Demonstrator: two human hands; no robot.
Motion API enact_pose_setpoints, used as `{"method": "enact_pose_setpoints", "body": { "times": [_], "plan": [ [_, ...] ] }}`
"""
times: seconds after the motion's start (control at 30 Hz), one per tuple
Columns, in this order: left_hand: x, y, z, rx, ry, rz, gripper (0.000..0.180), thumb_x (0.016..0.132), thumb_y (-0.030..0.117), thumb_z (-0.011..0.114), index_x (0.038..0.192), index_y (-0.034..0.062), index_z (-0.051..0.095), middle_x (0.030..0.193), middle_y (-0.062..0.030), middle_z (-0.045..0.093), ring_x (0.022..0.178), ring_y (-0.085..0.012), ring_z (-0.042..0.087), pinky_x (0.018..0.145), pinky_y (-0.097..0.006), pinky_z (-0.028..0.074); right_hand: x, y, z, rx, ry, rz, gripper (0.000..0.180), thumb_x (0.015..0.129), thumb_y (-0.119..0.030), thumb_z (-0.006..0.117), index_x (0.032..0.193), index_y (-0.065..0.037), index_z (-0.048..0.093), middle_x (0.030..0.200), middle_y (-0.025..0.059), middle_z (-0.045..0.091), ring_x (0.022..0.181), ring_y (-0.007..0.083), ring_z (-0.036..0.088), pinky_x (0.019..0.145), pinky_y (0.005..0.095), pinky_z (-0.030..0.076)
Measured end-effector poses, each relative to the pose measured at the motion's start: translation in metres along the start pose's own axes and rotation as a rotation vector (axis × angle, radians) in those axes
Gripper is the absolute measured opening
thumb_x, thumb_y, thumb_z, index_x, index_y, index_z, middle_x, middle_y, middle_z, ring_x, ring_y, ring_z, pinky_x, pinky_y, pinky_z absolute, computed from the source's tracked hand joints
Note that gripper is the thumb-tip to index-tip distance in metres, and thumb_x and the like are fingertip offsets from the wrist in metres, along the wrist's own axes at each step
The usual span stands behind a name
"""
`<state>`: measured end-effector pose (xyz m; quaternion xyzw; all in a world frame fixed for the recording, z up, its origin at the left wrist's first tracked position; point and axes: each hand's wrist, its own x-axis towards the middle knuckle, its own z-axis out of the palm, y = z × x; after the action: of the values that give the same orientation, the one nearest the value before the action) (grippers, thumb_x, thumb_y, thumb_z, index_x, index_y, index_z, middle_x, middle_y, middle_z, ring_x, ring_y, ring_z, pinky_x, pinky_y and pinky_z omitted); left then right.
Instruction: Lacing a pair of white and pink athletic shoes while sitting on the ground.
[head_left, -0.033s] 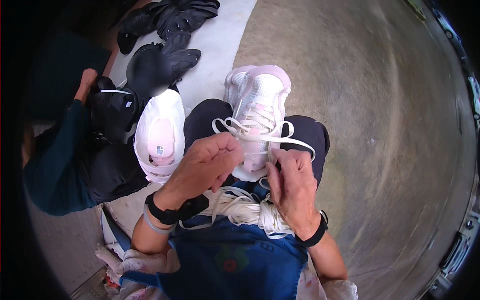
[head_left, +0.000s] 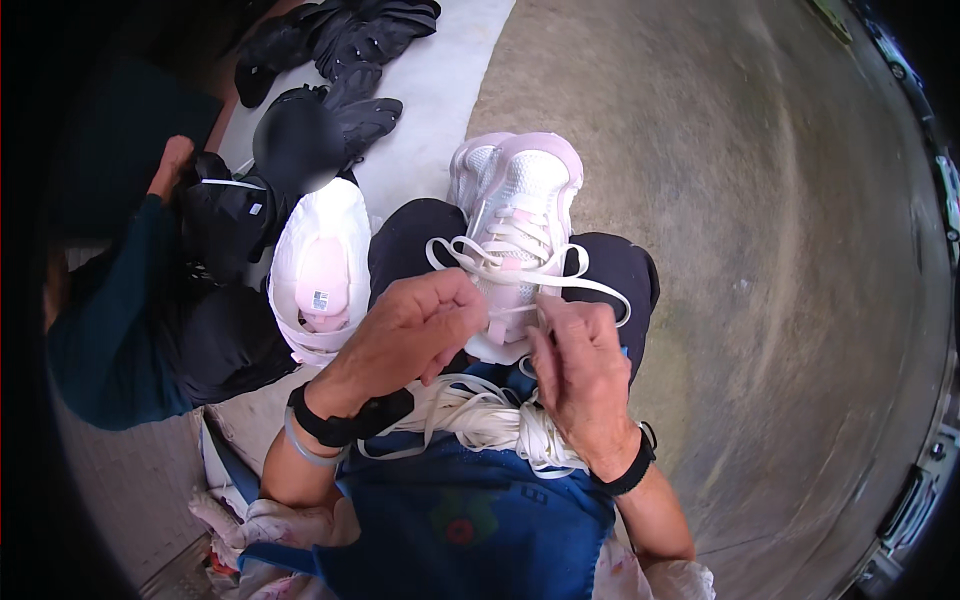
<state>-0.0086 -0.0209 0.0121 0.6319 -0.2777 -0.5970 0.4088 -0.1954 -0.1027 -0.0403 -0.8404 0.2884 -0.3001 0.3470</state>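
Observation:
A white and pale pink sneaker [head_left: 533, 178] rests between my knees, toe pointing away, over a second similar shoe [head_left: 464, 170] partly hidden behind it. A cream shoelace [head_left: 590, 285] is threaded through its upper eyelets, with loose loops lying across the tongue. My left hand [head_left: 425, 325] is closed at the left of the shoe's collar, its fingertips mostly hidden. On the other side, my right hand [head_left: 583, 360] pinches with thumb and index finger. A thin stretch of lace runs between the two hands. Below them a bundle of cream laces [head_left: 490, 422] lies on my blue apron [head_left: 450, 520].
Another white and pink sneaker [head_left: 320, 275] stands at my left, its opening facing up. Beyond it, black shoes [head_left: 375, 40] lie heaped on a white sheet [head_left: 440, 95]. A person in a dark green sleeve [head_left: 125, 310] sits at the left. Concrete floor [head_left: 760, 250] stretches to the right.
My right hand has shifted very slightly left, toward the shoe's collar. Otherwise the scene looks nearly the same.

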Motion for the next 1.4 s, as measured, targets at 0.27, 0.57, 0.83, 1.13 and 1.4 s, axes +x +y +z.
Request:
{"method": "enact_pose_setpoints", "body": {
  "times": [0.27, 0.57, 0.83, 1.13, 1.4],
  "plan": [
    [0.016, 0.014, -0.003, 0.104, -0.015, 0.173, 0.016, 0.097, 0.018, 0.055, 0.095, 0.0029, 0.059, 0.072, 0.0011, 0.055, 0.060, -0.0046, 0.051, 0.053, -0.022, 0.042, 0.035, -0.005, 0.005, 0.106, 0.005, -0.121, 0.012, 0.088, -0.007, 0.066, 0.096, 0.002, 0.066, 0.079, 0.0144, 0.057, 0.065, 0.0313, 0.059, 0.063, 0.0398, 0.052],
    [0.053, 0.030, -0.015, -0.084, 0.033, 0.287, 0.026, 0.098, 0.018, 0.054, 0.115, -0.0013, 0.055, 0.089, -0.0066, 0.065, 0.073, -0.0107, 0.061, 0.067, -0.023, 0.050, 0.083, -0.015, -0.006, 0.300, -0.231, 0.339, 0.019, 0.095, -0.009, 0.056, 0.083, 0.004, 0.064, 0.066, 0.0121, 0.057, 0.054, 0.0199, 0.058, 0.054, 0.0345, 0.045],
    [0.027, 0.012, -0.030, 0.357, 0.482, 0.215, 0.017, 0.091, 0.009, 0.060, 0.107, 0.0036, 0.063, 0.084, -0.0050, 0.065, 0.062, -0.0059, 0.056, 0.054, -0.022, 0.046, 0.077, -0.008, -0.028, 0.315, -0.102, 0.469, 0.018, 0.096, -0.009, 0.057, 0.102, 0.005, 0.065, 0.080, 0.0085, 0.063, 0.059, 0.0097, 0.057, 0.050, 0.0251, 0.046],
    [0.032, -0.029, -0.030, 0.524, 0.405, 0.538, 0.026, 0.085, 0.002, 0.065, 0.111, 0.0001, 0.062, 0.104, -0.0105, 0.062, 0.063, -0.0123, 0.055, 0.059, -0.027, 0.046, 0.040, -0.001, -0.021, -0.052, -0.104, 0.174, 0.020, 0.083, -0.003, 0.068, 0.103, -0.001, 0.068, 0.095, 0.0127, 0.061, 0.070, 0.0238, 0.061, 0.062, 0.0328, 0.050],
    [0.027, -0.028, -0.033, 0.514, 0.362, 0.477, 0.013, 0.088, 0.010, 0.064, 0.094, -0.0009, 0.061, 0.082, -0.0086, 0.061, 0.060, -0.0132, 0.056, 0.056, -0.029, 0.046, 0.044, 0.003, -0.013, -0.250, -0.131, -0.074, 0.015, 0.086, -0.001, 0.064, 0.099, 0.001, 0.057, 0.096, 0.0165, 0.059, 0.078, 0.0347, 0.065, 0.065, 0.0413, 0.053]
  ]
}}
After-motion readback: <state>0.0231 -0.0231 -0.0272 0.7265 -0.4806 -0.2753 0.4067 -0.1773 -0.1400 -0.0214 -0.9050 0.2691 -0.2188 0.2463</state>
